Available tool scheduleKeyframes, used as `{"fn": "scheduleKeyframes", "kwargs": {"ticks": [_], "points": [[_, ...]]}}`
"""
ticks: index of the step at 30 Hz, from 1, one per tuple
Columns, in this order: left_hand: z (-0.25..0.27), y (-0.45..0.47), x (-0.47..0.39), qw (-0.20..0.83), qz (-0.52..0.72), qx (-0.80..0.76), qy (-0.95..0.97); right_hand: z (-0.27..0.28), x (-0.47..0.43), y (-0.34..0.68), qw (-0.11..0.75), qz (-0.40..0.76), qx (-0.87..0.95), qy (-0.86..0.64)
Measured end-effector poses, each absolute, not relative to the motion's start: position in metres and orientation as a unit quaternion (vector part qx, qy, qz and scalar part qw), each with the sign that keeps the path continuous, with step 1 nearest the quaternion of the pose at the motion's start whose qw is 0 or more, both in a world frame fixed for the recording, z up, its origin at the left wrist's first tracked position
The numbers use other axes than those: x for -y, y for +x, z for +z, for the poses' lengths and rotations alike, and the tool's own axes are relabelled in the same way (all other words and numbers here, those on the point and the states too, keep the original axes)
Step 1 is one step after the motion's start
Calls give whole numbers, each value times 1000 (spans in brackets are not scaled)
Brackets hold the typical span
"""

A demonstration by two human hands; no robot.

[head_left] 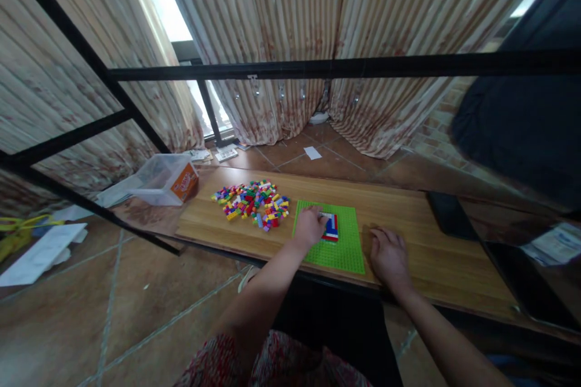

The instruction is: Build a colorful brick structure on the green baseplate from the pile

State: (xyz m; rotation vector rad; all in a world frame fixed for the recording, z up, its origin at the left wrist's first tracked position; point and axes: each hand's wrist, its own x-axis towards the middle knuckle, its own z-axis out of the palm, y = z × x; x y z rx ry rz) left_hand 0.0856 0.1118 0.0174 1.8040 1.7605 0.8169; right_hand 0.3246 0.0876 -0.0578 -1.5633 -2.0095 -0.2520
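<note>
Left hand [310, 227] curled at brick build [333, 228], hold unclear; right hand [389, 255] half-open, resting on tabletop [436, 263].

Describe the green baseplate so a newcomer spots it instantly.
Find the long wooden table. Between its multicoloured brick pile and the right hand lies the green baseplate. It's the only flat, bright-green sheet there, bearing a red, white and blue brick patch.
</note>
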Motion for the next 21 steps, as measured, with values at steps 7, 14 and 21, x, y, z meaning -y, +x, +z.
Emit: {"fn": "scheduleKeyframes", "kwargs": {"ticks": [7, 14, 21], "points": [[17, 21, -60, 114, 370, -666, 637, -65, -91, 328, 298, -110, 758, -569], [6, -44, -57, 30, 295, -716, 632, -66, -91, 330, 299, -101, 757, -572], [2, -47, -82, 21, 240, -713, 659, -59, -88, 326, 291, -106, 756, -577]]}}
